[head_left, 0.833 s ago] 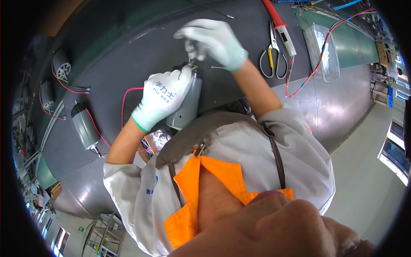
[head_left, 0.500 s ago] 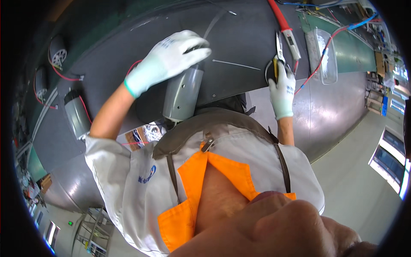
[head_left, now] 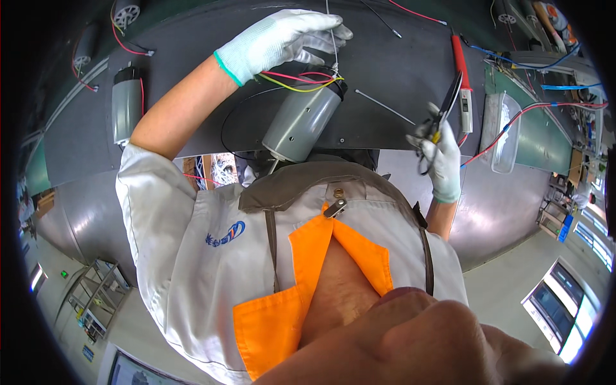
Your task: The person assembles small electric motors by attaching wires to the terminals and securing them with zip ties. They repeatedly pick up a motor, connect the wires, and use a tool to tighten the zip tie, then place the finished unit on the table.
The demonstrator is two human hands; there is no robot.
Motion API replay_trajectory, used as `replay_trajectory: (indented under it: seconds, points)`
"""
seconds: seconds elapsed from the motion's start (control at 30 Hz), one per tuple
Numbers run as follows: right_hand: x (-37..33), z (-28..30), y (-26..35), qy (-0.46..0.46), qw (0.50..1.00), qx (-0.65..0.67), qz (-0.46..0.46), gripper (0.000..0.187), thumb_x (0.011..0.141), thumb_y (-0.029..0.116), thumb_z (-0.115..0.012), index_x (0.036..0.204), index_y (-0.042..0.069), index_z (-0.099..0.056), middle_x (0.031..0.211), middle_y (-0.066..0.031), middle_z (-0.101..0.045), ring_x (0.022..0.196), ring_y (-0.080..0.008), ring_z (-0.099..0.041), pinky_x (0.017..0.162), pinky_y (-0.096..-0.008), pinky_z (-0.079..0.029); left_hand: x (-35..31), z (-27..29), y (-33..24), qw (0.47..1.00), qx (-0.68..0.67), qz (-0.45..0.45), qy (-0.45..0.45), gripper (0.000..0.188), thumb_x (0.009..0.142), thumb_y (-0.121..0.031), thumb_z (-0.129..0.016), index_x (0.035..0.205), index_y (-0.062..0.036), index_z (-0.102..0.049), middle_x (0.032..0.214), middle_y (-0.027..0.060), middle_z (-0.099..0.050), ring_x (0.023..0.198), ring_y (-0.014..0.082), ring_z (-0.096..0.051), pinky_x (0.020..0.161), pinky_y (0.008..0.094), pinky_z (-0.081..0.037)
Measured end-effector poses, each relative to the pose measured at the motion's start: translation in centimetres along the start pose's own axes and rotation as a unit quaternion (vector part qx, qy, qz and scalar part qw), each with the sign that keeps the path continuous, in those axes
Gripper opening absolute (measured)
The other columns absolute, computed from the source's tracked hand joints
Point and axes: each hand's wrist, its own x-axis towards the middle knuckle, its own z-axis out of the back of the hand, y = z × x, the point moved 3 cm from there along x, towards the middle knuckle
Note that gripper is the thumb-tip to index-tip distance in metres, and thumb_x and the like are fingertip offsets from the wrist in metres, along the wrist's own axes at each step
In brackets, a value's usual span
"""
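A grey cylindrical motor (head_left: 301, 122) lies tilted at the near table edge, its black-capped end away from me. Yellow and pink wires (head_left: 301, 86) come out at that end, where a pale cable tie (head_left: 335, 54) stands up from them. My left hand (head_left: 289, 40), in a white glove, is above the wires with fingers stretched and apart. The tie's strip crosses its fingertips; I see no firm grip on it. My gloved right hand (head_left: 443, 167) holds scissors (head_left: 453, 96) with black and yellow handles, blades pointing up and away.
A loose cable tie (head_left: 385, 106) lies between my hands. Beyond the scissors are a red-and-white tool (head_left: 466, 106) and a clear plastic tray (head_left: 504, 151). Another grey motor (head_left: 126, 109) stands at left, with more behind it. A red cable (head_left: 513, 122) runs across the right side.
My left hand has moved away and right off the motor's capped end, uncovering the wires and tie. The scissors have lifted and turned in my right hand. The view has shifted too.
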Motion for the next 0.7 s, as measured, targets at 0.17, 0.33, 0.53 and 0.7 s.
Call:
replay_trajectory:
  seconds: [0.17, 0.33, 0.53, 0.7]
  points:
    - [5.7, -4.8, 1.8, 0.213, 0.929, -0.259, 0.155, 0.065, 0.098, 0.042, -0.067, 0.144, 0.001, -0.047, 0.113, -0.0192, -0.067, 0.1, -0.0331, -0.068, 0.089, -0.0374, -0.052, 0.4, 0.1, 0.1, 1.0, 0.025, 0.013, -0.014, 0.039, 0.105, -0.033, -0.058, 0.124, -0.0004, -0.068, 0.12, 0.0087, -0.07, 0.111, 0.0181, -0.066, 0.095, 0.0368, -0.055]
    - [6.6, -7.6, 4.4, 0.265, 0.863, -0.382, 0.197, 0.069, 0.091, 0.048, -0.072, 0.136, 0.0, -0.052, 0.108, -0.0243, -0.067, 0.096, -0.0425, -0.066, 0.084, -0.044, -0.054, 0.6, -0.2, 0.1, 0.998, 0.053, -0.001, -0.035, 0.039, 0.104, -0.034, -0.059, 0.125, -0.0014, -0.068, 0.117, 0.0075, -0.07, 0.109, 0.0174, -0.067, 0.095, 0.0376, -0.055]
    - [5.8, -8.0, 4.7, 0.181, 0.793, -0.543, 0.207, 0.071, 0.085, 0.053, -0.076, 0.131, 0.002, -0.057, 0.08, -0.0168, -0.07, 0.074, -0.0383, -0.07, 0.066, -0.0444, -0.054, -0.8, -0.1, -0.8, 0.996, -0.031, -0.017, -0.087, 0.028, 0.1, -0.024, -0.065, 0.11, 0.0012, -0.07, 0.103, 0.0107, -0.073, 0.094, 0.0196, -0.07, 0.083, 0.0341, -0.057]
    - [7.4, -3.0, 3.6, 0.043, 0.787, -0.587, 0.185, 0.067, 0.085, 0.047, -0.077, 0.135, 0.009, -0.055, 0.083, -0.0188, -0.07, 0.073, -0.0395, -0.069, 0.063, -0.0477, -0.051, -11.6, 2.3, -4.9, 0.943, 0.275, -0.17, 0.079, 0.043, 0.097, -0.036, -0.062, 0.113, 0.0038, -0.071, 0.117, 0.0202, -0.069, 0.113, 0.0294, -0.065, 0.101, 0.0412, -0.048]
